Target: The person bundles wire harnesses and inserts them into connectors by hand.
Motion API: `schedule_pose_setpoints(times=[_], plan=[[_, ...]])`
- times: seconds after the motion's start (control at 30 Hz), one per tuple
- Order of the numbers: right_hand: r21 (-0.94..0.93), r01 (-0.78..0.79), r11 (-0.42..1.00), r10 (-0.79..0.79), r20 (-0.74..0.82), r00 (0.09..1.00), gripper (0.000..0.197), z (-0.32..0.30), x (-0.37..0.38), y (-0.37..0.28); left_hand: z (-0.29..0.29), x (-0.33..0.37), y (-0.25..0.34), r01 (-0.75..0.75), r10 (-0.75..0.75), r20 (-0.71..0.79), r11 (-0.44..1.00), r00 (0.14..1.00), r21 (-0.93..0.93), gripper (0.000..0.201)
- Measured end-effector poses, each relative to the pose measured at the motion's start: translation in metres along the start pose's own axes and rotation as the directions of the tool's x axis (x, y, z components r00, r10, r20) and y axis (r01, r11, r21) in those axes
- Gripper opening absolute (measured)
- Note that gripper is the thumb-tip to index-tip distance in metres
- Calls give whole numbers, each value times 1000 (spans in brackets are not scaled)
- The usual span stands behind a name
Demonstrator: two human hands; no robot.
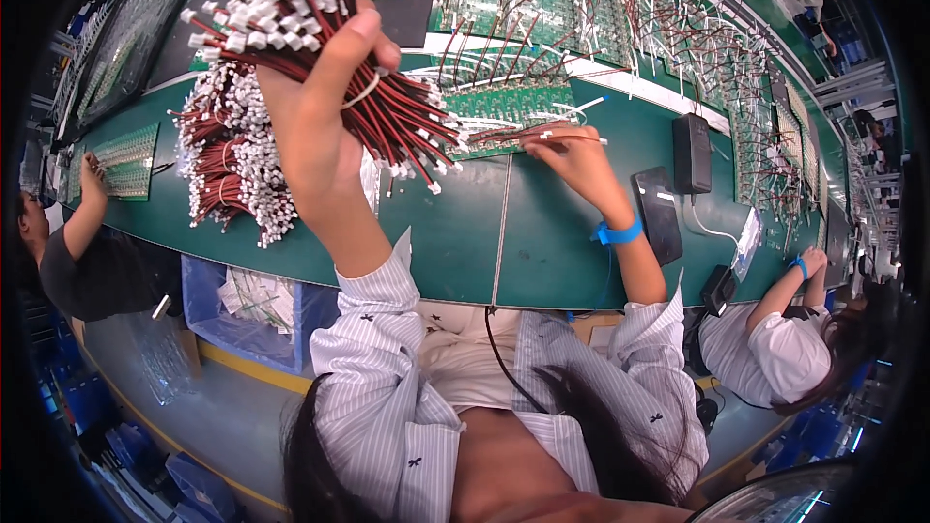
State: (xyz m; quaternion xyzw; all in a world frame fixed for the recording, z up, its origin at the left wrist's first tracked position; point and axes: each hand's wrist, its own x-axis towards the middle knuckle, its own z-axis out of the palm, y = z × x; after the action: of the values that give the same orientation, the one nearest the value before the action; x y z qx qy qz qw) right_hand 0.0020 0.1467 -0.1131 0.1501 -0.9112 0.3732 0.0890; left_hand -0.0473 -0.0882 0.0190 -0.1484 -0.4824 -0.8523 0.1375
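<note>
1. Firstly, the green bench (436, 242) spans the whole workplace, and the two hands work well apart above it. The step looks like handling one lead beside a gathered bundle; done well, it probably wants the bundle lifted clear of the boards and only the right hand doing fine work.
2. Below the bench edge, the blue bin (242, 349) holds a loose spread of pale, thin pieces (260, 298), too small to identify.
3. On the bench at left, a heap of tied wire bundles (228, 160) lies with white connectors outward.
4. Just ahead, the circuit board (528, 102) lies flat, with white wires across it; best not to drag anything over those.
5. Above the bench, the wire bundle (412, 126) is wrapped in the closed left hand (329, 87). A firm but gentle hold should keep its ends from splaying.
6. Near the board's front edge, the right hand (567, 150) pinches a thin red lead (591, 140). Whether its far end is free of the bundle, I cannot tell; a straight, slow pull would limit snagging.
7. Smallest, a pale band (363, 90) circles the bundle.
</note>
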Motion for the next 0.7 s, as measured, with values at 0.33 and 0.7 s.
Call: schedule_pose_setpoints(times=[0.33, 0.7], plan=[[151, 17, 988, -20, 17, 1000, 12, 17, 6, 24, -9, -2, 5, 28, -26, 29, 998, 999, -63, 21], [1, 19, 1000, -19, -11, 1000, 11, 31, 5, 28, -5, -3, 5, 65, -63, 38, 997, 997, -49, 19]])
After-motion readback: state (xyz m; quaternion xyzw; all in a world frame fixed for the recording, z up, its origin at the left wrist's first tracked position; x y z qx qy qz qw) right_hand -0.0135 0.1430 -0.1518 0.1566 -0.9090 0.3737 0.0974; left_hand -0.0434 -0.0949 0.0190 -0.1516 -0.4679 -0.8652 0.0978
